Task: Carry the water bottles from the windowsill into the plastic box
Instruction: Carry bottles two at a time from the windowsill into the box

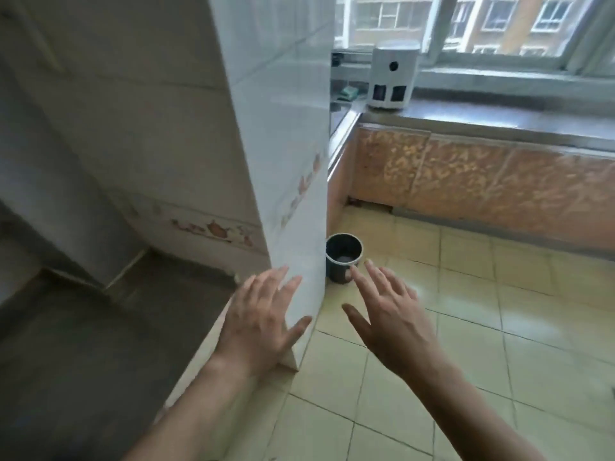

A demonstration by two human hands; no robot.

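Observation:
My left hand [259,322] and my right hand [392,322] are both stretched out in front of me at waist height, fingers spread and straight, holding nothing. The left hand is in front of the edge of a white tiled wall corner [293,161]. The grey windowsill [499,118] runs along the upper right under the window. No water bottle and no plastic box is in view.
A white cylindrical device [392,78] stands on the windowsill's left end, with a small green object [449,91] behind it. A dark round pot [342,257] sits on the yellow tiled floor [466,311] by the wall corner. Orange patterned cabinet fronts [466,181] run under the sill.

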